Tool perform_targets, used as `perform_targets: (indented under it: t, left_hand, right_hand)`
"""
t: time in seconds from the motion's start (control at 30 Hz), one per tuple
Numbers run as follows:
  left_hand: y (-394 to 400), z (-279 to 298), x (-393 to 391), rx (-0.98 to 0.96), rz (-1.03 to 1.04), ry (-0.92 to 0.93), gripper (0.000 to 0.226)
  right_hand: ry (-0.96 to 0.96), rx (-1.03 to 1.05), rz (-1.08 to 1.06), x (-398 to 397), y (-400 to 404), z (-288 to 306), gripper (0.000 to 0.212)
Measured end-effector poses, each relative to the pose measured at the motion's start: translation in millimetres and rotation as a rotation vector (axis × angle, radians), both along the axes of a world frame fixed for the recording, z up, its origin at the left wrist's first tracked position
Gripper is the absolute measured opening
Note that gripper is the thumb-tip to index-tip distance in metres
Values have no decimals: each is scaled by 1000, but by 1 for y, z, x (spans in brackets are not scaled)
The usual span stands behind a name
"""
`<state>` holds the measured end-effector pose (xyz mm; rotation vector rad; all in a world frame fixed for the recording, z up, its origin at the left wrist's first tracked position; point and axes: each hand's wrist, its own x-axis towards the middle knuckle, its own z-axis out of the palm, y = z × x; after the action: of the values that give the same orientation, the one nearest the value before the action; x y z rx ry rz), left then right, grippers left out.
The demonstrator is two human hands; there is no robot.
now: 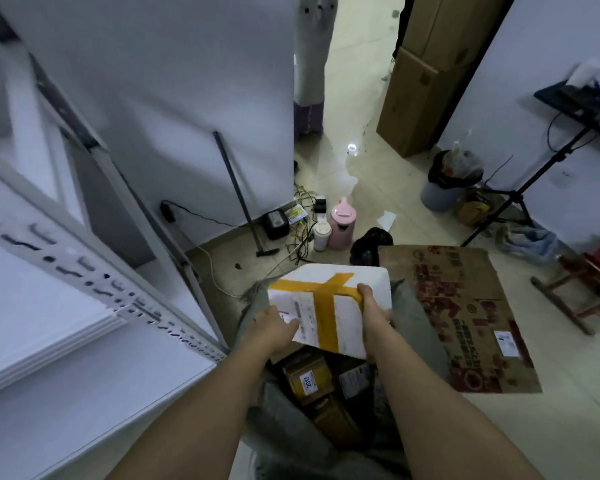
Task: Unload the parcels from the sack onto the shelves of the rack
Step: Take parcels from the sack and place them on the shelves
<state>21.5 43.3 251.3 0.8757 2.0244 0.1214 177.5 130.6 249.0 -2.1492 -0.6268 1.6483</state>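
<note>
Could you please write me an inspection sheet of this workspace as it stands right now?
Surface: pale tiled floor, with a flattened printed cardboard sheet lying on it.
Job's things: white parcel with yellow tape held above the open grey sack; brown parcels remain inside; white rack stands on the left.
Clutter: pink kettle, lined bin, tall cardboard box, tripod.
Grippers: left hand and right hand grip the parcel's opposite sides.
Cables: tangled cords and chargers by the wall.
Surroundings: white walls; doorway ahead.
</note>
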Motion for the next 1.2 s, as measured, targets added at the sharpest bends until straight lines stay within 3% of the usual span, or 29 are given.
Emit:
perform_targets:
  t: [0.07, 0.17, 0.3, 0.4, 0.53, 0.6, 0.7, 0.77, 0.83, 0.9, 1.03, 1.13, 1.2]
  left_hand:
    - [-9, 24, 3, 46, 168, -110, 61]
    - [-18, 52, 12, 110, 340, -290, 43]
    - [-27, 68, 18, 152, 520, -423, 35]
    - [-35, 81, 16, 189, 637, -571, 54]
    - [-53, 99, 6, 290, 737, -713, 50]
    - [-63, 102, -2, 311, 774, -785, 47]
    - [-78, 104, -11, 356, 806, -819, 53]
    - [-89, 111, -20, 340, 745, -815, 57]
    - [-99, 123, -27, 329, 665, -820, 51]
    - [-110, 134, -33, 340, 600, -825, 41]
    - [-138, 150, -44, 372, 534, -791, 20]
    - [-160, 154, -49, 406, 527, -756, 58]
    - [-172, 155, -49, 430, 507, -712, 70]
  right_hand:
    - [152, -107, -37, -6, -7, 13, 128]
    - [320, -244, -94, -12, -17, 34, 99]
    - [546, -390, -176, -14, -38, 54, 98]
    - [707, -417, -189, -13, -55, 60, 88]
    - [845, -344, -114, -16, -84, 76, 78]
    - [827, -328, -50, -20, -97, 73, 77]
    - [604, -263, 69, -24, -111, 75, 77]
    - [363, -83, 79, -26, -119, 72, 53]
    - [216, 208, 91, -27, -122, 70, 52]
    - [278, 355, 151, -34, -135, 79, 53]
    - [299, 392, 160, -47, -158, 92, 33]
    - [323, 386, 92, -57, -181, 104, 41]
    - [348, 390, 76, -61, -199, 110, 49]
